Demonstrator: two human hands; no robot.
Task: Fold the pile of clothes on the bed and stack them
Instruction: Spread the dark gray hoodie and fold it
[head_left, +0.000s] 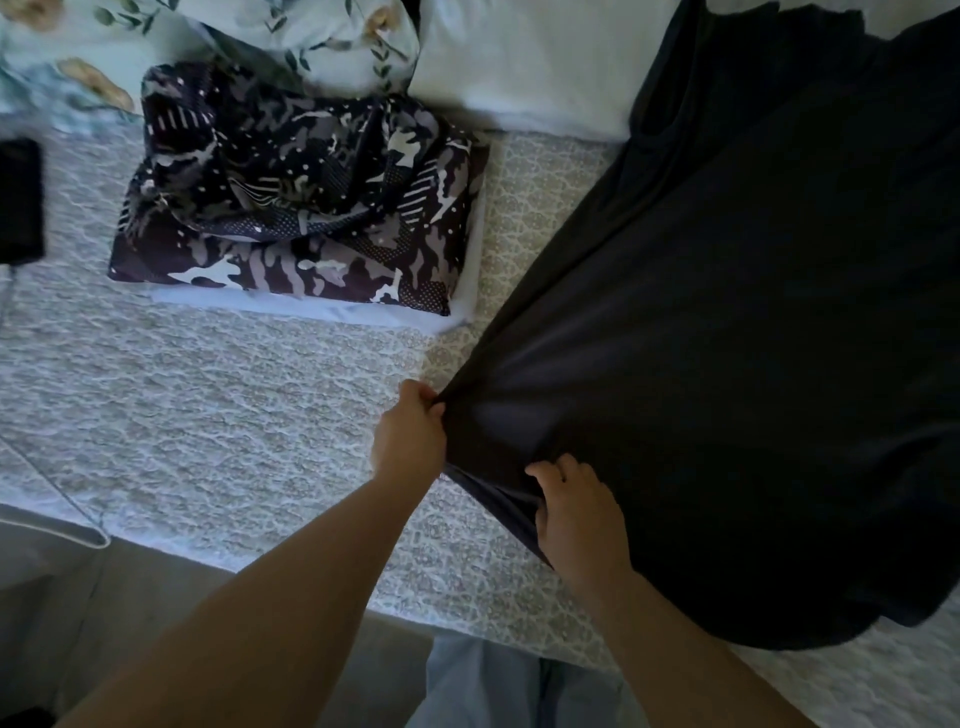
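On the bed (260, 415), right of the folded camouflage garment (296, 208) topping my stack, the black shirt (753, 338) lies spread out. My left hand (410, 436) pinches its near corner, fingers curled into bunched cloth; my right hand (576, 514) grips the hem just beside it. With both grips so close together, pulling could drag the whole shirt crooked and wrinkle it rather than flatten it.

Both bare forearms reach forward from the near edge. The left hand (410, 434) is farther out, its fingers curled and pinching dark cloth at its far right side. The right hand (576, 512) sits nearer, to the right, fingers bent, gripping the same cloth.
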